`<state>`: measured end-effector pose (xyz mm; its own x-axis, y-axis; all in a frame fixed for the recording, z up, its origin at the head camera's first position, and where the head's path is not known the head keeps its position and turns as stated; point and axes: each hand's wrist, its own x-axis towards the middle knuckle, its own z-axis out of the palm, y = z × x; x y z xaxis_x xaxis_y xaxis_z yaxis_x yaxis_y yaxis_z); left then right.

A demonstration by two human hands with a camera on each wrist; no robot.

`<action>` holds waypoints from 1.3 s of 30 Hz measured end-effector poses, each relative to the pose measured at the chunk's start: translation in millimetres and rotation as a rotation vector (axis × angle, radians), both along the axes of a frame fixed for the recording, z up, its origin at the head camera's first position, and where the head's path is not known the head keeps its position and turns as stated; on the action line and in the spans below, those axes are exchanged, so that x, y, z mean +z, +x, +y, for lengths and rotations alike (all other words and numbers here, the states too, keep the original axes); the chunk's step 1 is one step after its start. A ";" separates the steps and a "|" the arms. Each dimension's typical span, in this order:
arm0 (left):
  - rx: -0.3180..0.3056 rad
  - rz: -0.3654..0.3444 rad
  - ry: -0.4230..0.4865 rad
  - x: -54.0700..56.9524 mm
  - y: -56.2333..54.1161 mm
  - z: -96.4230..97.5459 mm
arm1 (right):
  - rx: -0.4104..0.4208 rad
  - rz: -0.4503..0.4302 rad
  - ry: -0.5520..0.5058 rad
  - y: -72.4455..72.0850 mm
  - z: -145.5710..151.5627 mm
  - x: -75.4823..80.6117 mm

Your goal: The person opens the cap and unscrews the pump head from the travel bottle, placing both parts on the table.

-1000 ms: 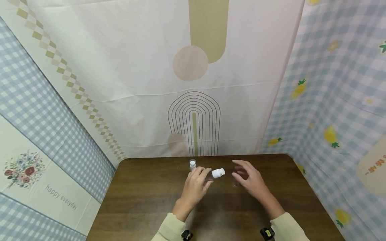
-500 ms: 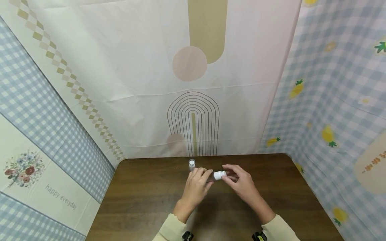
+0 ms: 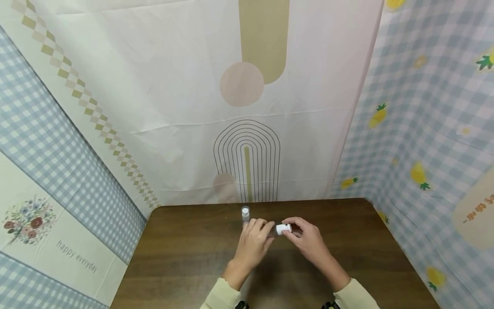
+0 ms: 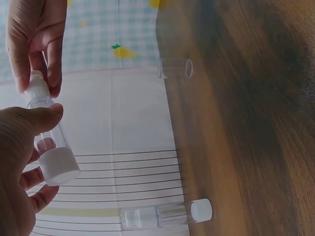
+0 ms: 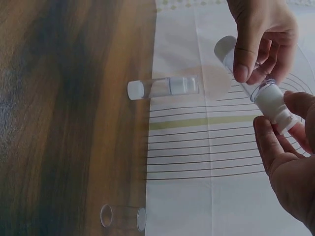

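Note:
A small clear spray bottle [image 3: 278, 229] with a white pump top is held tilted above the brown table [image 3: 185, 257], between both hands. My left hand [image 3: 265, 227] grips its clear body [image 4: 50, 141]. My right hand [image 3: 290, 230] pinches the white pump top [image 5: 276, 107] with thumb and fingers. A second clear bottle [image 3: 245, 212] with a white top stands on the table just beyond the left hand, and also shows in the wrist views [image 4: 165, 215] [image 5: 162, 87]. A loose clear cap [image 4: 174, 69] [image 5: 123, 218] lies on the table near the right hand.
Patterned cloth walls [image 3: 247, 128] close in the table at the back and on both sides. The table's back edge [image 3: 262, 201] runs right behind the standing bottle.
My right hand moved left from over the table and took hold of the bottle's white pump top. The left hand kept its grip on the bottle's body and shifted slightly.

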<state>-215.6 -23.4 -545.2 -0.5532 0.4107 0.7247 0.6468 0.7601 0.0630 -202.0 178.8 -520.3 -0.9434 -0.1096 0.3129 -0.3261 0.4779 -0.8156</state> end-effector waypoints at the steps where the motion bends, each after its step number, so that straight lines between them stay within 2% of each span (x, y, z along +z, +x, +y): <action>1: 0.000 -0.001 0.000 -0.3 0.1 0.4 | -0.007 -0.009 -0.001 0.3 -0.1 0.0; 9: -0.007 -0.046 0.003 0.8 1.6 1.3 | -0.012 -0.005 -0.025 1.6 -0.8 -2.0; 20: 0.003 -0.053 -0.003 4.7 3.7 2.7 | 0.004 0.065 -0.017 3.9 -0.3 -2.2; 26: -0.009 -0.052 0.017 4.2 3.1 3.7 | 0.032 0.090 -0.057 4.3 -0.5 -1.3; 32: -0.012 -0.045 0.025 1.1 1.7 3.0 | 0.047 0.092 -0.081 3.8 -1.3 -1.4; 39: -0.015 -0.061 0.027 3.5 2.6 1.5 | 0.080 0.080 -0.103 1.8 -2.0 -1.1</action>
